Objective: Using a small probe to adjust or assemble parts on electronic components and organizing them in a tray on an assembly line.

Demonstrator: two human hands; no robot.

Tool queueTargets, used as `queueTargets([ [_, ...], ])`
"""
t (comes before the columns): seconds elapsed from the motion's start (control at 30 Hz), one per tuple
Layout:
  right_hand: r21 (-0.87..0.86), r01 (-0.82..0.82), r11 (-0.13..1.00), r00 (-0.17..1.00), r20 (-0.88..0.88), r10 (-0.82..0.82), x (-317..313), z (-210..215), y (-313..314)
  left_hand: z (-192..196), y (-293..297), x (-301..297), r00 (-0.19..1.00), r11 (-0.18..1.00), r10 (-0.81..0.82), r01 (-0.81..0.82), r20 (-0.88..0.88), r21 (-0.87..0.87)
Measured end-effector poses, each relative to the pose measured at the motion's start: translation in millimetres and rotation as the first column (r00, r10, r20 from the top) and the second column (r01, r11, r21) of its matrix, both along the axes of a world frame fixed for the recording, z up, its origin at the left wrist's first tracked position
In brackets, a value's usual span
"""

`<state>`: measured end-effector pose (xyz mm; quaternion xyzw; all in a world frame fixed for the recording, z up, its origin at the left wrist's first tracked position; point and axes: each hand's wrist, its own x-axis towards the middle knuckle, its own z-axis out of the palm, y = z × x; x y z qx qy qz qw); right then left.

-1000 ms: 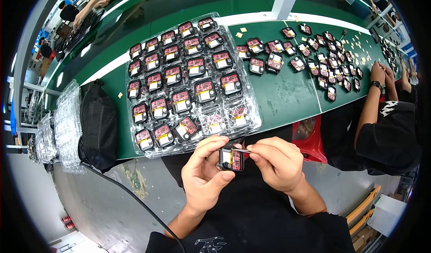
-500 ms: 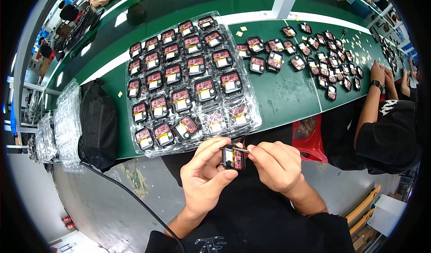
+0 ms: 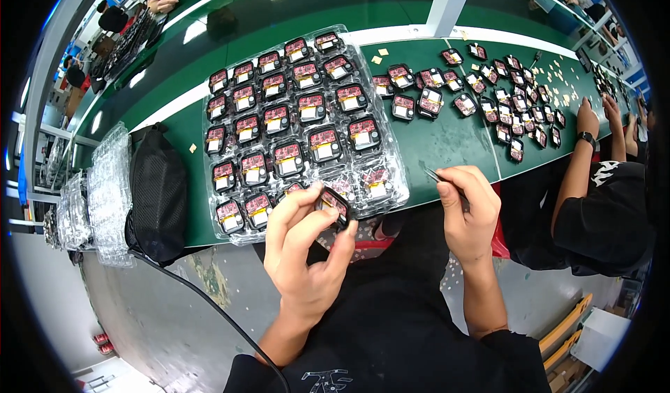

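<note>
We're mid-placing: left hand (image 3: 303, 243) grip pinching small black module (image 3: 334, 203) over clear tray (image 3: 398, 184) at worktop (image 3: 447, 142) near edge; right hand (image 3: 469, 208) grip clamping tweezers (image 3: 433, 175). Next probably needs seating module in empty pocket.

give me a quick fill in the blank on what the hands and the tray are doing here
The left hand holds a small black ____ at the clear tray's near edge.
The right hand pinches thin metal ____.
The tray rests on a ____ table.

Missing words: module; tweezers; green
</note>
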<state>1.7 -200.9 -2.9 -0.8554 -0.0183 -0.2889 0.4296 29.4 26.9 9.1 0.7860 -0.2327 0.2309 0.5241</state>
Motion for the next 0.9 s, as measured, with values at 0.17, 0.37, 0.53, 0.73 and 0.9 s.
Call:
queueTargets([
  [0.17,-0.049,0.068,0.996,0.997,-0.044,-0.07,9,-8,-9,2,-9,6,0.986,0.947,0.165,-0.161,0.008,0.278],
  [0.37,-0.247,0.191,0.95,0.966,-0.126,-0.227,39,-26,-27,6,-8,2,0.973,0.839,0.227,-0.216,0.039,0.5],
  [0.53,-0.427,0.224,0.876,0.928,-0.18,-0.325,71,-29,-26,9,-7,-6,0.97,0.777,0.24,-0.21,0.03,0.593],
  [0.73,-0.407,0.248,0.879,0.895,-0.252,-0.369,88,-30,-18,7,-11,-9,0.969,0.739,0.24,-0.219,0.054,0.637],
  [0.9,-0.345,0.279,0.896,0.917,-0.182,-0.355,85,-38,-24,10,-11,-5,0.967,0.75,0.247,-0.227,0.054,0.622],
])
